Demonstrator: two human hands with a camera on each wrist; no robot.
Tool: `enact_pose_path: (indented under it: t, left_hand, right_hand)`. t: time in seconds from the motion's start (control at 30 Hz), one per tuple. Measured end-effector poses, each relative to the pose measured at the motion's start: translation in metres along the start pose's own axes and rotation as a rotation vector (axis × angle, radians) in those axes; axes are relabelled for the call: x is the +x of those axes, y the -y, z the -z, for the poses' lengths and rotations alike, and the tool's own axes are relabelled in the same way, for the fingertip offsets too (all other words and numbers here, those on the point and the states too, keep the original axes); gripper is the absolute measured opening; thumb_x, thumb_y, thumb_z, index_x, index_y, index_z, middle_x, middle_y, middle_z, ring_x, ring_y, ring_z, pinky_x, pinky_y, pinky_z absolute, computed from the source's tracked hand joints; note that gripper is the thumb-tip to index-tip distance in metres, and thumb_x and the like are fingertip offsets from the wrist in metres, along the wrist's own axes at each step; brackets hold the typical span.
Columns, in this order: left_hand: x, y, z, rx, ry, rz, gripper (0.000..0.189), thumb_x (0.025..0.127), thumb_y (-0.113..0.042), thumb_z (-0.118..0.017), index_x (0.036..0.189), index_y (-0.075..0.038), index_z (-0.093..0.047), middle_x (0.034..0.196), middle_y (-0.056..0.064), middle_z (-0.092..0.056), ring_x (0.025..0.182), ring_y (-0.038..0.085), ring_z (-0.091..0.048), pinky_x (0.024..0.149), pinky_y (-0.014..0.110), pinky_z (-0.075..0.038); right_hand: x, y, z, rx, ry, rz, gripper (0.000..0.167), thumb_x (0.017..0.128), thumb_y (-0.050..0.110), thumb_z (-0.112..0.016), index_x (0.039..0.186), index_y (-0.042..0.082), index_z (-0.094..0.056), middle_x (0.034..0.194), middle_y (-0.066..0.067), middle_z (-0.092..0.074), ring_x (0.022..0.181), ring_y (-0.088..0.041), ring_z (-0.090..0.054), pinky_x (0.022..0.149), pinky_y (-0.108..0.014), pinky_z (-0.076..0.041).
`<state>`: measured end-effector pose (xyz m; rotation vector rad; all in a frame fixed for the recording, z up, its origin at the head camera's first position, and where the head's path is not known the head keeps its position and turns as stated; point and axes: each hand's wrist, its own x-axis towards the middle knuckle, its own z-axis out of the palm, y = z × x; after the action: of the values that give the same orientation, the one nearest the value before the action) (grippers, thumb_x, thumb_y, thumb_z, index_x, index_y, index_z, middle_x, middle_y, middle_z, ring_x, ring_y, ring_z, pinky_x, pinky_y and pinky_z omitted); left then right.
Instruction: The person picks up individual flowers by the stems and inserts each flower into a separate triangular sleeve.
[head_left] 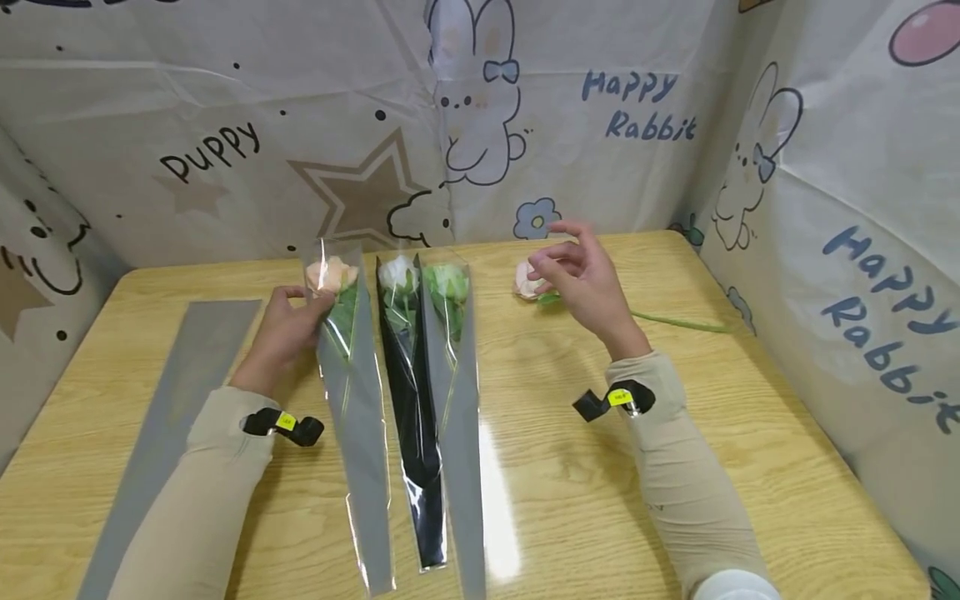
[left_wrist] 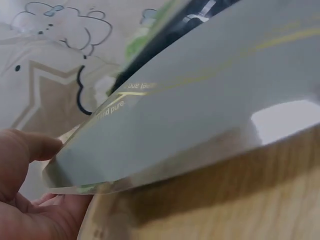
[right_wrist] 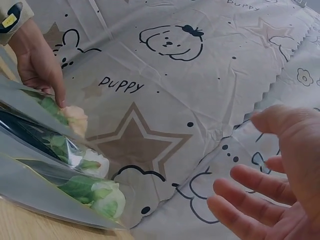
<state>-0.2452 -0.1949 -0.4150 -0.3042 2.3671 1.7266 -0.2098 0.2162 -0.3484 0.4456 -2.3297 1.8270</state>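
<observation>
My left hand point(head_left: 288, 329) pinches the upper part of a grey flower sleeve with a peach rose point(head_left: 332, 275) inside, thumb on the front and fingers behind. In the left wrist view the grey sleeve point(left_wrist: 165, 120) slants across, one edge between thumb and fingers. Beside it lie a black sleeve with a white rose point(head_left: 399, 275) and another grey sleeve with a green-white rose point(head_left: 447, 283). My right hand point(head_left: 588, 287) hovers with loosely bent fingers and holds nothing; the right wrist view shows its palm bare. Behind it lies an unwrapped pale pink rose point(head_left: 527, 282), partly hidden.
A flat grey sleeve point(head_left: 168, 425) lies on the left of the wooden table point(head_left: 570, 467). The pink rose's green stem point(head_left: 678, 322) points right. A printed cloth point(head_left: 337, 108) stands behind the table and along its sides. A white round object point(head_left: 735, 586) shows at the bottom edge.
</observation>
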Motion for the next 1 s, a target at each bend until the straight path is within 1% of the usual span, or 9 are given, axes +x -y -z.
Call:
enact_pose_path:
  t: [0.13, 0.23, 0.3, 0.47, 0.57, 0.7, 0.8, 0.9, 1.0]
  left_hand:
    - [0.0, 0.006, -0.004, 0.003, 0.011, 0.006, 0.073, 0.102, -0.043, -0.06, 0.149, -0.003, -0.02, 0.129, 0.007, -0.044, 0.09, 0.003, -0.059, 0.076, 0.017, -0.055]
    - [-0.001, 0.007, -0.008, 0.04, 0.014, 0.006, 0.075, 0.102, -0.045, -0.06, 0.15, -0.001, -0.022, 0.131, 0.011, -0.046, 0.089, 0.004, -0.06, 0.075, 0.018, -0.054]
    - [-0.002, 0.007, -0.011, 0.036, 0.026, 0.021, 0.074, 0.102, -0.046, -0.06, 0.149, -0.001, -0.023, 0.131, 0.013, -0.046, 0.09, 0.007, -0.061, 0.076, 0.019, -0.056]
    - [-0.002, 0.006, -0.015, 0.057, 0.034, 0.024, 0.077, 0.1, -0.05, -0.061, 0.148, -0.002, -0.026, 0.129, 0.011, -0.046, 0.095, 0.013, -0.059, 0.078, 0.021, -0.055]
    - [-0.003, 0.004, -0.015, 0.145, 0.021, 0.002, 0.077, 0.1, -0.054, -0.059, 0.147, 0.001, -0.033, 0.129, 0.014, -0.049, 0.099, 0.017, -0.057, 0.078, 0.022, -0.053]
    - [-0.006, 0.0, -0.012, 0.348, -0.017, -0.063, 0.071, 0.101, -0.057, -0.055, 0.14, 0.002, -0.052, 0.13, 0.019, -0.059, 0.106, 0.027, -0.058, 0.08, 0.026, -0.048]
    - [-0.008, -0.001, -0.009, 0.47, -0.026, -0.108, 0.068, 0.102, -0.059, -0.051, 0.136, -0.001, -0.062, 0.122, 0.019, -0.065, 0.106, 0.03, -0.058, 0.079, 0.028, -0.045]
    - [-0.01, -0.001, -0.006, 0.507, -0.01, -0.126, 0.071, 0.102, -0.062, -0.048, 0.137, -0.002, -0.064, 0.113, 0.018, -0.068, 0.099, 0.028, -0.06, 0.076, 0.028, -0.047]
    - [-0.011, -0.001, -0.002, 0.49, -0.026, -0.139, 0.075, 0.101, -0.066, -0.047, 0.137, -0.002, -0.063, 0.108, 0.017, -0.071, 0.092, 0.026, -0.064, 0.074, 0.028, -0.049]
  right_hand:
    - [0.001, -0.002, -0.001, -0.034, 0.011, -0.024, 0.042, 0.101, 0.021, -0.067, 0.138, 0.007, -0.053, 0.121, -0.016, -0.067, 0.093, -0.013, -0.07, 0.076, -0.025, -0.063]
    - [0.002, -0.003, -0.001, -0.059, 0.018, -0.041, 0.038, 0.102, 0.021, -0.067, 0.135, 0.005, -0.057, 0.122, -0.016, -0.066, 0.098, -0.017, -0.071, 0.077, -0.024, -0.063]
    - [0.002, -0.003, -0.001, -0.084, 0.023, -0.052, 0.035, 0.102, 0.023, -0.067, 0.132, 0.005, -0.059, 0.122, -0.014, -0.067, 0.099, -0.016, -0.071, 0.078, -0.023, -0.062]
    - [0.002, -0.004, -0.001, -0.131, 0.02, -0.063, 0.031, 0.102, 0.027, -0.067, 0.126, 0.006, -0.065, 0.121, -0.011, -0.068, 0.098, -0.013, -0.07, 0.08, -0.023, -0.062]
    - [0.002, -0.006, 0.0, -0.136, 0.017, -0.065, 0.03, 0.102, 0.028, -0.067, 0.124, 0.007, -0.067, 0.12, -0.011, -0.069, 0.1, -0.022, -0.071, 0.08, -0.023, -0.062]
    - [0.001, -0.005, 0.001, -0.16, 0.009, -0.07, 0.03, 0.102, 0.03, -0.067, 0.122, 0.008, -0.069, 0.119, -0.012, -0.07, 0.105, -0.034, -0.07, 0.079, -0.022, -0.062]
    - [0.001, -0.003, 0.003, -0.181, 0.005, -0.076, 0.031, 0.102, 0.032, -0.067, 0.122, 0.008, -0.069, 0.119, -0.012, -0.07, 0.106, -0.036, -0.07, 0.079, -0.021, -0.061]
    - [0.001, -0.003, 0.004, -0.187, 0.007, -0.086, 0.031, 0.102, 0.033, -0.067, 0.122, 0.009, -0.069, 0.119, -0.011, -0.07, 0.106, -0.035, -0.069, 0.079, -0.02, -0.061]
    - [0.001, -0.003, 0.006, -0.18, 0.01, -0.087, 0.031, 0.102, 0.032, -0.067, 0.122, 0.008, -0.068, 0.12, -0.011, -0.069, 0.106, -0.036, -0.069, 0.078, -0.02, -0.061]
